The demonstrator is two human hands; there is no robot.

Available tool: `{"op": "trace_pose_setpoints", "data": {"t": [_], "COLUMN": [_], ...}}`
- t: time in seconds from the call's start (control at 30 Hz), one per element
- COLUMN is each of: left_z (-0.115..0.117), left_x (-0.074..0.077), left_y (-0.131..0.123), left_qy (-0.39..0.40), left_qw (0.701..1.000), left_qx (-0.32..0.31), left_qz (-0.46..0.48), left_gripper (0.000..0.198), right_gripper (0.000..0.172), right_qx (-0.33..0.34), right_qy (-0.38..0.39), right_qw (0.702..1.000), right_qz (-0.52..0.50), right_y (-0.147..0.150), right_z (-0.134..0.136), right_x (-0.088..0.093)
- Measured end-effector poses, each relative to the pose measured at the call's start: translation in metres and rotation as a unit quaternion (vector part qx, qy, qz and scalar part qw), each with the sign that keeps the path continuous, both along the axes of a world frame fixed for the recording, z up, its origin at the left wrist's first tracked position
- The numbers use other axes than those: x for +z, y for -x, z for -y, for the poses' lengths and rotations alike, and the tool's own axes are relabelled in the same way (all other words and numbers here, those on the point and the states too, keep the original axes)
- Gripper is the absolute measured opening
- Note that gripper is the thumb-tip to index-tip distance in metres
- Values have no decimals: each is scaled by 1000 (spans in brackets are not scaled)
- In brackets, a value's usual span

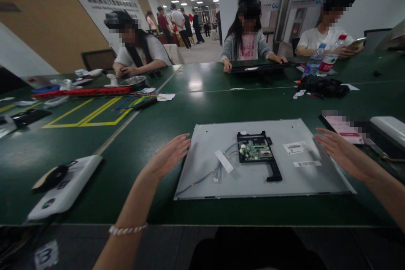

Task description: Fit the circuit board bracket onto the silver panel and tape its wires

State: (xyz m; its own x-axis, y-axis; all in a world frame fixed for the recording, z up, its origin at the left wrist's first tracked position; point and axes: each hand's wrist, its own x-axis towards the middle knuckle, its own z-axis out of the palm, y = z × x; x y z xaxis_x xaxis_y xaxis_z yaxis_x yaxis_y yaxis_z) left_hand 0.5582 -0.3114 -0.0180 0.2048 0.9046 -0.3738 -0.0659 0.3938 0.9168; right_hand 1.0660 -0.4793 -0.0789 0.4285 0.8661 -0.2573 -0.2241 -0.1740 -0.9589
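A flat grey display panel lies back side up on the green table before me. Fixed to its back is a black plastic bracket around a green circuit board. Thin cables run from the board toward the lower left, under a strip of white tape. My left hand is beside the panel's left edge, fingers stretched out. On the other side, my right hand is at the right edge, fingers also extended. Neither hand grips anything; whether the fingertips touch the edges I cannot tell.
A white device with a black mouse-like object sits left. To the right are a phone and a white case. Across the table, people work; one holds a dark panel. Bottles and black cables stand far right.
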Motion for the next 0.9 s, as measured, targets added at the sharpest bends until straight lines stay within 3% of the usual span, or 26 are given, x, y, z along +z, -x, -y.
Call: {"op": "trace_pose_setpoints", "data": {"t": [0.5,0.9], "left_z": [-7,10], "left_x": [-1,7], "left_y": [-4,1], "left_qy": [-18,-9], "left_qw": [999,1000], "left_qx": [45,2], "left_qz": [-3,-24], "left_gripper": [26,29], "right_gripper": [42,44], "right_qx": [15,23], "right_qy": [5,40], "right_qw": [1000,999], "right_qz": [-16,-27], "right_y": [3,-5], "right_z": [-11,4], "right_x": [1,10]}}
